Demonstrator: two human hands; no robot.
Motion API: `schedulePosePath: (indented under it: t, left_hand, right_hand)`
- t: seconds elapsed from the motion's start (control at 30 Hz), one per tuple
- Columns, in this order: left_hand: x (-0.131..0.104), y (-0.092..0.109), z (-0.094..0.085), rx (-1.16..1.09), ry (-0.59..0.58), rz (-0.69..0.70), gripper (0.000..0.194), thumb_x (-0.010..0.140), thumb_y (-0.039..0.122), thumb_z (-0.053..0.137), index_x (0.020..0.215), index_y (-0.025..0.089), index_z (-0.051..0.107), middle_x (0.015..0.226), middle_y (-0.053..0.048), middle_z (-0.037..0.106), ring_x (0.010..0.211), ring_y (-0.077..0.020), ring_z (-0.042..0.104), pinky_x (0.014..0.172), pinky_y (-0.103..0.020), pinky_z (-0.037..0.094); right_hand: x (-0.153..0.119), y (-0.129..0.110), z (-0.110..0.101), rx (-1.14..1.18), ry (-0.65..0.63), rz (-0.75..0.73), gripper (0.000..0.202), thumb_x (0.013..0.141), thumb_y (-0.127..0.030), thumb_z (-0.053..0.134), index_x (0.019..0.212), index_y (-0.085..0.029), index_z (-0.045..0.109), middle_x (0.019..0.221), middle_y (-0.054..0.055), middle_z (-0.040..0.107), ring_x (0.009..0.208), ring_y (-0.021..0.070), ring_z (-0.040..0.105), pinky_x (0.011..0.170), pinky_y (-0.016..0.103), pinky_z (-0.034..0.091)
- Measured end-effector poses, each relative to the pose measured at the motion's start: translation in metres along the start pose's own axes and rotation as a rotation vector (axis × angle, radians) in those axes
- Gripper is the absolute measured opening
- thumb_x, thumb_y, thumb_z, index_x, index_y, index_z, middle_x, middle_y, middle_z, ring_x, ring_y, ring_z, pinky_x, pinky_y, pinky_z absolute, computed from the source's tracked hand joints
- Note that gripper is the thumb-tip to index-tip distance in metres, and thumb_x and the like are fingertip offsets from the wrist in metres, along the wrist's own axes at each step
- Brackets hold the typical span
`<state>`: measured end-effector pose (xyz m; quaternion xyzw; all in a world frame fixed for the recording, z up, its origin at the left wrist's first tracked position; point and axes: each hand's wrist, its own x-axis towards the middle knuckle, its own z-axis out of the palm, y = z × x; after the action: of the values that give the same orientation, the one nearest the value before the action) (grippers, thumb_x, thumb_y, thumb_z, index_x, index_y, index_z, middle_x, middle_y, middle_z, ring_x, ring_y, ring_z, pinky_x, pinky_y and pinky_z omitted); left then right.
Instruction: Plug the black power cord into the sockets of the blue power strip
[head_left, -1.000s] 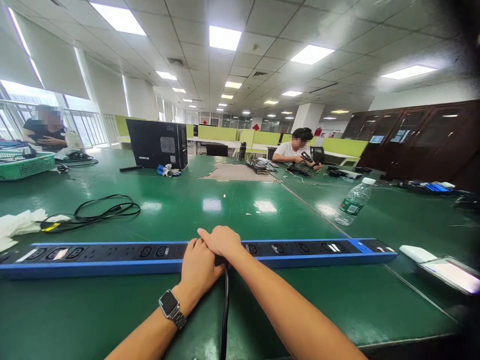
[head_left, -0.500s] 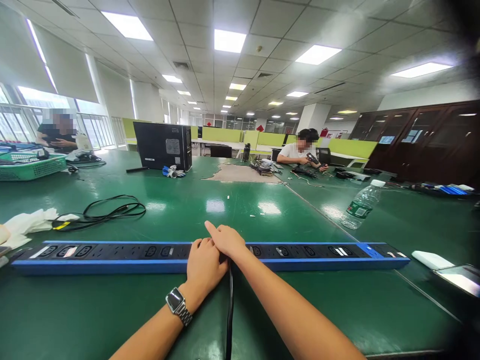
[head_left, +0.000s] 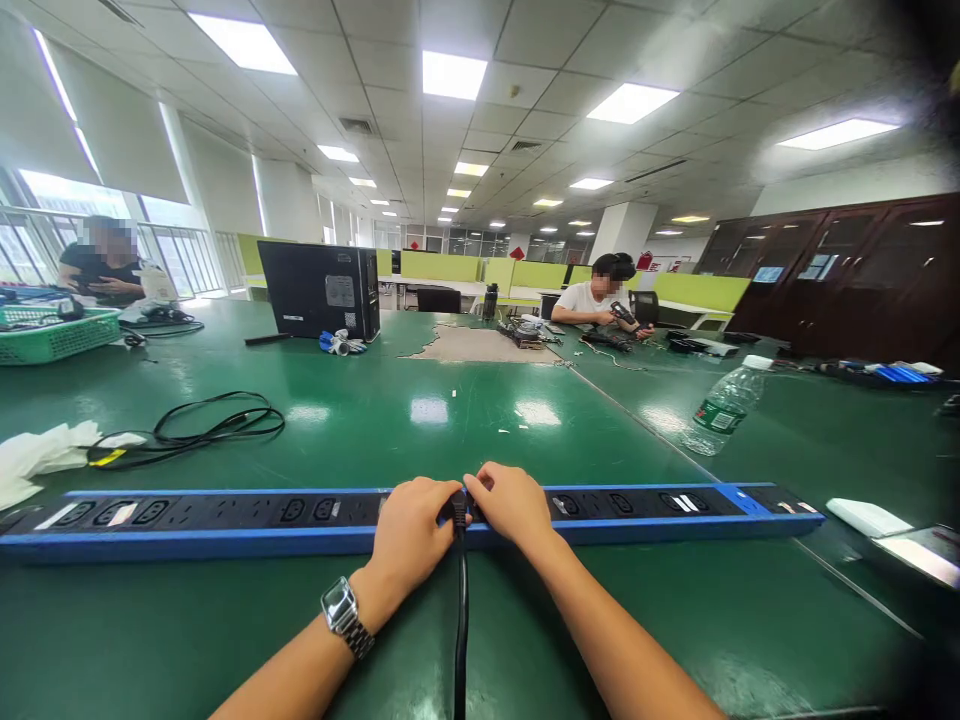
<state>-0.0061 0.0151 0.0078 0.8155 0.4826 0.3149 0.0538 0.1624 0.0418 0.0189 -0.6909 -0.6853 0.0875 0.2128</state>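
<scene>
A long blue-edged power strip (head_left: 300,545) with a black face and several sockets lies across the green table before me. Near its middle, my left hand (head_left: 412,530) is closed around a black plug (head_left: 459,508) seated against the strip's face. A thick black cable (head_left: 461,620) runs from that plug straight toward me. My right hand (head_left: 514,505) rests over the strip just right of the plug, fingers curled down around it and thumb tip close beside the plug. Its fingertips are partly hidden.
A coiled black cord (head_left: 217,430) and crumpled white tissue (head_left: 45,450) lie to the left. A plastic bottle (head_left: 724,410) stands at right, beyond a white object (head_left: 866,517). Farther back are a computer case (head_left: 315,290), a green basket (head_left: 60,345) and two seated people.
My right hand has lifted off my left and moved right, onto the strip beside the plug. The plug's top now shows. The view has shifted slightly.
</scene>
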Motion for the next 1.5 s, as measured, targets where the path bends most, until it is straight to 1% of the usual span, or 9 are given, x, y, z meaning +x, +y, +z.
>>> schedulePosePath:
  t: [0.4, 0.57, 0.67, 0.8, 0.93, 1.0, 1.1, 1.27, 1.5]
  left_hand:
    - [-0.004, -0.005, 0.007, -0.044, 0.108, 0.023, 0.026, 0.085, 0.026, 0.063, 0.11, 0.026, 0.069, 0.101, -0.003, 0.076, 0.093, -0.021, 0.069, 0.081, -0.032, 0.054]
    - [0.0, -0.005, 0.002, -0.183, 0.31, -0.077, 0.03, 0.087, 0.035, 0.064, 0.115, 0.025, 0.067, 0.108, -0.004, 0.075, 0.095, -0.0195, 0.07, 0.085, -0.03, 0.054]
    - [0.0, -0.01, -0.002, -0.203, 0.334, -0.094, 0.029, 0.086, 0.036, 0.064, 0.113, 0.024, 0.067, 0.105, -0.004, 0.075, 0.094, -0.0203, 0.07, 0.083, -0.031, 0.055]
    - [-0.002, -0.026, -0.019, -0.253, 0.443, -0.164, 0.034, 0.085, 0.043, 0.062, 0.11, 0.021, 0.068, 0.102, -0.006, 0.076, 0.091, -0.0214, 0.07, 0.085, -0.033, 0.054]
    - [-0.005, -0.051, -0.049, -0.35, 0.631, -0.379, 0.039, 0.084, 0.05, 0.057, 0.102, 0.018, 0.071, 0.096, -0.005, 0.076, 0.089, -0.0218, 0.07, 0.08, -0.031, 0.054]
    - [-0.009, -0.063, -0.06, -0.353, 0.596, -0.481, 0.038, 0.081, 0.05, 0.058, 0.097, 0.018, 0.073, 0.09, -0.005, 0.076, 0.087, -0.023, 0.07, 0.077, -0.03, 0.053]
    - [-0.015, -0.075, -0.069, -0.262, 0.425, -0.536, 0.036, 0.077, 0.051, 0.059, 0.09, 0.021, 0.075, 0.084, -0.003, 0.076, 0.082, -0.0229, 0.069, 0.074, -0.029, 0.051]
    - [-0.021, -0.074, -0.069, -0.104, 0.191, -0.558, 0.031, 0.077, 0.05, 0.058, 0.09, 0.027, 0.074, 0.082, 0.001, 0.076, 0.082, -0.0217, 0.069, 0.072, -0.028, 0.048]
    - [-0.025, -0.063, -0.068, 0.082, 0.153, -0.529, 0.03, 0.078, 0.051, 0.056, 0.092, 0.03, 0.073, 0.084, 0.0, 0.074, 0.079, -0.0226, 0.068, 0.066, -0.028, 0.046]
  right_hand:
    - [-0.001, -0.005, 0.001, -0.067, 0.012, 0.025, 0.037, 0.091, -0.049, 0.045, 0.081, -0.024, 0.071, 0.085, 0.005, 0.075, 0.08, 0.0213, 0.067, 0.066, 0.028, 0.039]
    - [-0.001, -0.005, 0.001, -0.069, 0.015, 0.026, 0.037, 0.091, -0.049, 0.046, 0.081, -0.024, 0.071, 0.084, 0.005, 0.074, 0.08, 0.0213, 0.067, 0.066, 0.028, 0.039]
    - [-0.002, -0.006, 0.001, -0.069, 0.012, 0.029, 0.037, 0.091, -0.049, 0.046, 0.081, -0.023, 0.071, 0.084, 0.005, 0.074, 0.08, 0.0214, 0.067, 0.067, 0.028, 0.039]
    - [-0.002, -0.006, 0.001, -0.058, 0.009, 0.042, 0.037, 0.091, -0.048, 0.046, 0.079, -0.024, 0.07, 0.083, 0.005, 0.074, 0.078, 0.0206, 0.066, 0.065, 0.028, 0.038]
    - [-0.001, -0.005, 0.001, -0.038, 0.009, 0.037, 0.036, 0.091, -0.047, 0.045, 0.078, -0.024, 0.07, 0.081, 0.003, 0.074, 0.076, 0.0196, 0.065, 0.063, 0.027, 0.037]
    - [-0.001, -0.004, 0.001, -0.027, 0.007, 0.041, 0.036, 0.091, -0.046, 0.044, 0.076, -0.024, 0.069, 0.08, 0.003, 0.074, 0.074, 0.0184, 0.064, 0.062, 0.027, 0.035]
    - [-0.001, -0.003, 0.002, -0.019, 0.005, 0.046, 0.036, 0.092, -0.045, 0.044, 0.074, -0.024, 0.068, 0.079, 0.001, 0.074, 0.073, 0.0175, 0.064, 0.06, 0.026, 0.033]
    - [-0.001, -0.002, 0.002, -0.012, 0.008, 0.044, 0.035, 0.091, -0.045, 0.044, 0.075, -0.024, 0.068, 0.078, 0.001, 0.074, 0.074, 0.0175, 0.064, 0.06, 0.026, 0.032]
    - [-0.002, -0.002, 0.003, -0.012, 0.012, 0.039, 0.035, 0.091, -0.045, 0.044, 0.076, -0.024, 0.068, 0.08, 0.001, 0.074, 0.075, 0.0173, 0.064, 0.06, 0.026, 0.033]
